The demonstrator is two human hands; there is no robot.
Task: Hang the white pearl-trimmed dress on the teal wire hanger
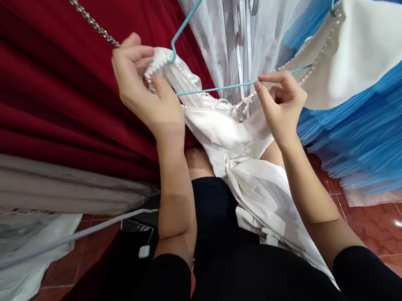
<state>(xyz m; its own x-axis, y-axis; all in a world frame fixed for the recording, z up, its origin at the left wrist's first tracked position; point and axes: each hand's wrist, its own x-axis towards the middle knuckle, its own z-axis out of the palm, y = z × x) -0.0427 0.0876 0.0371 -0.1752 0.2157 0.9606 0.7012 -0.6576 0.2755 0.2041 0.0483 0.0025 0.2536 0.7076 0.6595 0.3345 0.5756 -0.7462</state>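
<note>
Teal wire hanger (215, 88) is hanging in front of the person, its bottom bar running left to right at hand height; everything below is placed from it.

Left hand (148, 95) is gripping the hanger's left shoulder end, thumb and fingers pressed together on the pearl-trimmed edge (159, 66) of the white dress (240, 165), bunching it over the wire corner.

Right hand (283, 99) is sitting just right of the bar's middle, thumb and forefinger pinching at the bar itself, possibly also a thin strap lying along it; hard to tell at this angle. Other fingers are curled in.

Dress is draping down from the bar between both forearms, its far side hooked on the hanger's right shoulder. Long axis of the bar is lying across both hands; the right hand is nearer its centre.

Red fabric (28, 95) is hanging left of the hanger, blue pleated fabric (375, 116) right, silver-white garment (242, 15) behind.
</note>
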